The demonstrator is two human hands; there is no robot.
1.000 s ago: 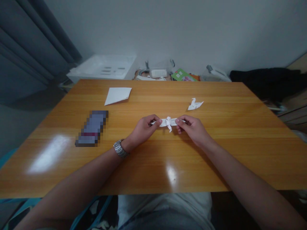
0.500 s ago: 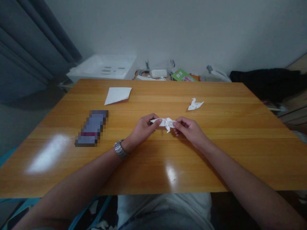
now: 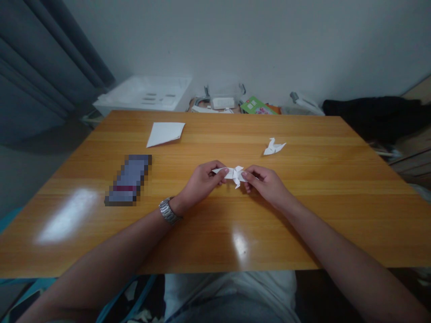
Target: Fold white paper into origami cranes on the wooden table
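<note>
A small white origami crane (image 3: 237, 174) is stretched between my two hands just over the middle of the table. My left hand (image 3: 208, 179) pinches its left wing between thumb and fingers, and a silver watch (image 3: 168, 211) circles that wrist. On the other side, my right hand (image 3: 264, 181) is closed on the right wing. Small folded points stick out of the paper's centre, toward me and away from me. Beyond my right hand, a second folded paper crane (image 3: 274, 147) rests on the table by itself.
The wooden table (image 3: 208, 233) carries a stack of white paper (image 3: 165, 133) at the back left and a blurred-out phone (image 3: 129, 179) nearer me. Past the far edge are a white plastic tray (image 3: 151, 92), a green booklet (image 3: 257, 106) and dark cloth (image 3: 373, 116).
The held paper has tilted slightly, so its flat top and centre folds show more. Both hands keep their grip and have barely shifted. Everything else lies where it was.
</note>
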